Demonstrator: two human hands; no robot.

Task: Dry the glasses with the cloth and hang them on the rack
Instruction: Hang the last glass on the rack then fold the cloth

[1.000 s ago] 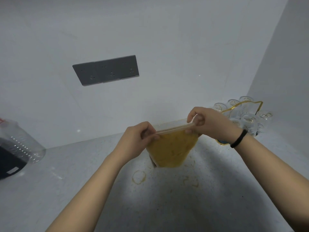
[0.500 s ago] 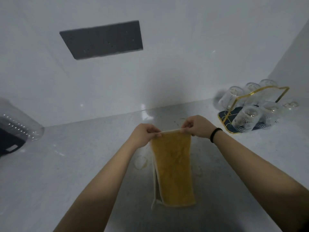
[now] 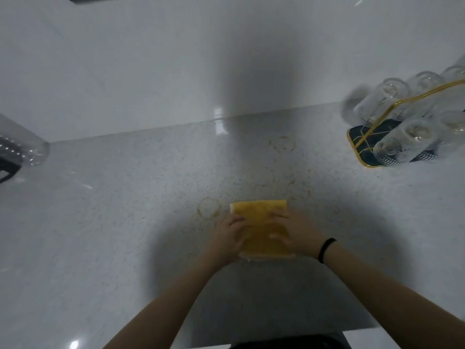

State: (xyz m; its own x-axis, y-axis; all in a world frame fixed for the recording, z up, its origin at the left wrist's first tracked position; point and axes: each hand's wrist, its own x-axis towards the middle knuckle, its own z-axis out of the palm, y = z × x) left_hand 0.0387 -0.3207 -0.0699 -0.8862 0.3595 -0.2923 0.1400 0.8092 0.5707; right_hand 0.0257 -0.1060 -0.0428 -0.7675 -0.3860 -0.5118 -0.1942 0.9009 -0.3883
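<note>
A yellow cloth [image 3: 260,217], folded into a rectangle, lies flat on the speckled white counter [image 3: 125,210] in front of me. My left hand [image 3: 230,234] rests on its left edge with the fingers laid over the fabric. My right hand [image 3: 295,231] presses on its right side, fingers spread flat. At the far right stands a gold wire rack [image 3: 392,107] on a dark base. Several clear glasses [image 3: 402,142] hang on it, mouths downward.
A clear plastic container [image 3: 17,147] with a dark part sits at the left edge. Yellowish ring stains [image 3: 208,207] mark the counter near the cloth. A white wall [image 3: 176,59] rises behind. The counter's front edge runs along the bottom.
The cloth was held up by its top corners and hung down; now it lies folded on the counter under both hands. The view has tilted downward.
</note>
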